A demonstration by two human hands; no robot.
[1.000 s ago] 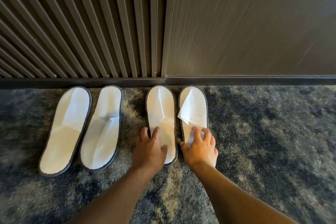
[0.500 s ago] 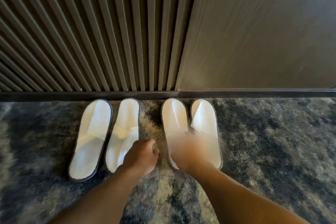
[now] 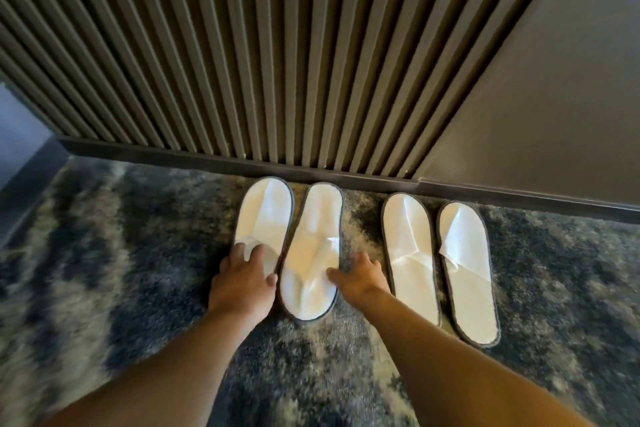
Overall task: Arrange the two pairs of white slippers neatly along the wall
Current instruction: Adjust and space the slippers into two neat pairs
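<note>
While both bare arms reach down over the mottled grey-blue shag carpet (image 3: 104, 270), four flat white cloth slippers with dark grey edging lie in a row, toes at the dark skirting strip (image 3: 346, 177) under the ribbed brown slatted wall panel (image 3: 277, 62). Over on the right, the smooth dark brown panel (image 3: 554, 97) takes over. And look at the left hand (image 3: 242, 279): it sits on the heel end of the far-left slipper (image 3: 265, 215), fingers (image 3: 239, 251) curled loosely down onto the white sole, thumb out toward the neighbour, pressing rather than pinching. The second slipper (image 3: 311, 253) lies just beside it, angled a little, its heel nearer the camera, its strap folded flat across the middle. Right hand (image 3: 362, 276) now: it is on the carpet in the gap between the pairs, fingers (image 3: 363, 260) spread and empty, thumb tip against the second slipper's right edge. The right pair is apart from both hands: the third slipper (image 3: 410, 253) and the fourth slipper (image 3: 467, 270) lie parallel, close together, slanting slightly rightward. A grey surface (image 3: 20, 135) shows at far left.
</note>
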